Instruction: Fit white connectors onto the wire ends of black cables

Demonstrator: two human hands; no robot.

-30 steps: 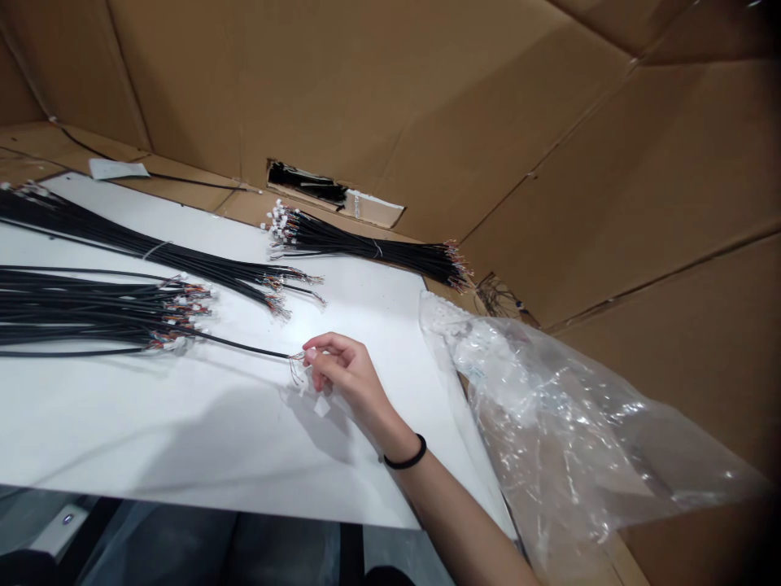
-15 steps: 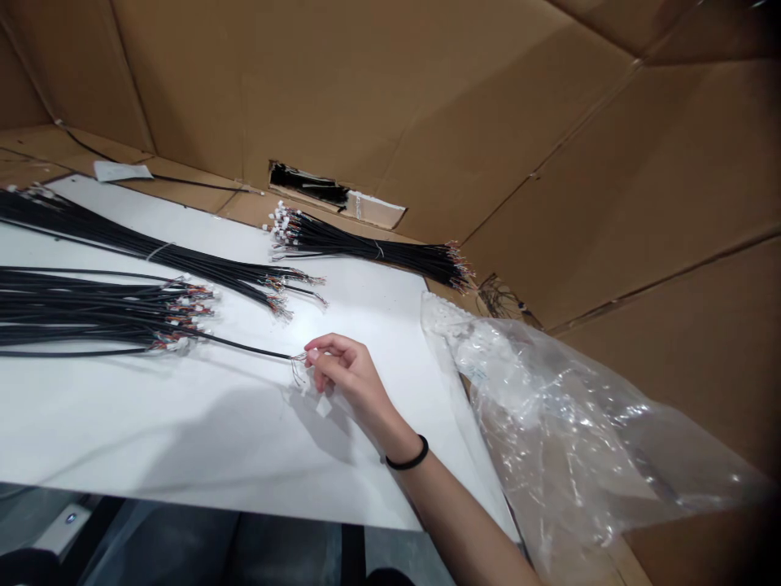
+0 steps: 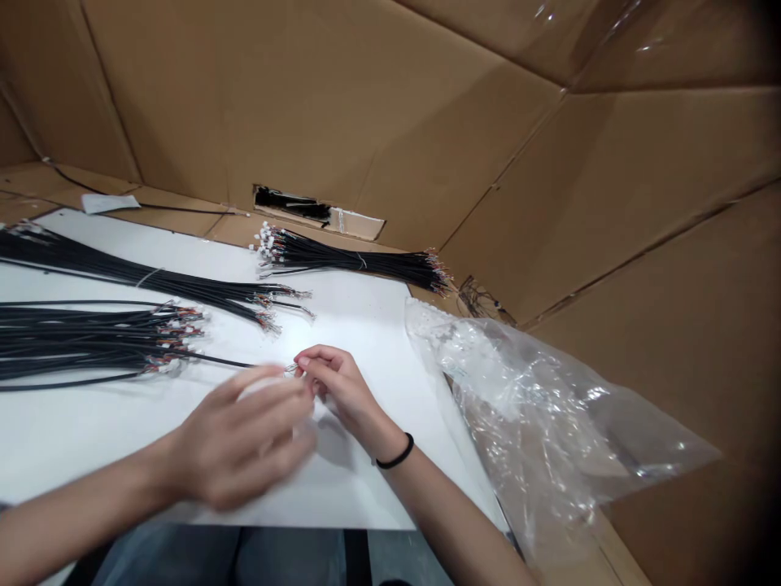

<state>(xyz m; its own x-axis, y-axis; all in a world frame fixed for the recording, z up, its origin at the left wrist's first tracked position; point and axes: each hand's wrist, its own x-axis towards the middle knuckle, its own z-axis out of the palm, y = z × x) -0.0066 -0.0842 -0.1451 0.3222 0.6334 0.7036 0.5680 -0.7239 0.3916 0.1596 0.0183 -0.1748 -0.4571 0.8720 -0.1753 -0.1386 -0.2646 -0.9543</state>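
Observation:
My right hand (image 3: 338,386) rests on the white sheet (image 3: 85,423) with its fingers pinched on the stripped end of a single black cable (image 3: 211,359) that runs left toward a loose pile of cables (image 3: 91,342). A black band circles that wrist. My left hand (image 3: 247,439) hovers just in front of the right one, blurred by motion, fingers curled toward the same cable end; whether it holds anything does not show.
A long cable bundle (image 3: 140,277) lies across the sheet's far side, and a tied short bundle (image 3: 347,260) with white connectors lies near the cardboard wall (image 3: 366,106). A crumpled clear plastic bag (image 3: 537,415) lies right of the sheet. A paper slip (image 3: 110,203) sits far left.
My left hand has come into view from the lower left and reached up to the right hand. The view has tilted slightly; the right hand keeps its pinch on the cable end.

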